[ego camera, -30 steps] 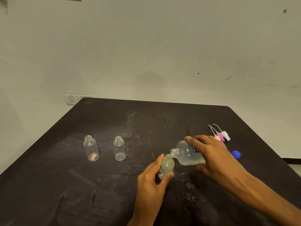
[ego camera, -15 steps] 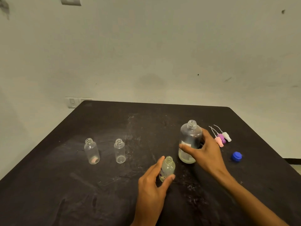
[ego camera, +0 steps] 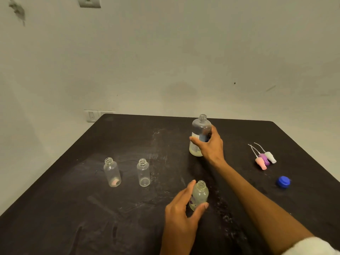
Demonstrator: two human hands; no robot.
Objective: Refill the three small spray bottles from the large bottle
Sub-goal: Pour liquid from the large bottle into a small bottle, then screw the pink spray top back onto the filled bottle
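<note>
The large clear bottle (ego camera: pixel 199 132) stands upright and uncapped on the black table (ego camera: pixel 73 208), with pale liquid low inside. My right hand (ego camera: pixel 209 144) is wrapped around its right side. Nearer to me, a small uncapped bottle (ego camera: pixel 199 195) holding pale liquid stands upright, gripped by my left hand (ego camera: pixel 181 207). Two more small bottles stand uncapped to the left: one (ego camera: pixel 111 172) with a pinkish bit at its bottom, the other (ego camera: pixel 143 172) clear and empty-looking.
Three spray tops, pink (ego camera: pixel 260 163), purple (ego camera: pixel 264 159) and white (ego camera: pixel 270 157), lie together at the right with their tubes pointing away. A blue cap (ego camera: pixel 283 181) lies near the table's right edge. A wall stands behind the table.
The large bottle was tilted with its mouth at the small bottle; my right hand has turned it upright and moved it away toward the far side. My left hand stays on the small bottle.
</note>
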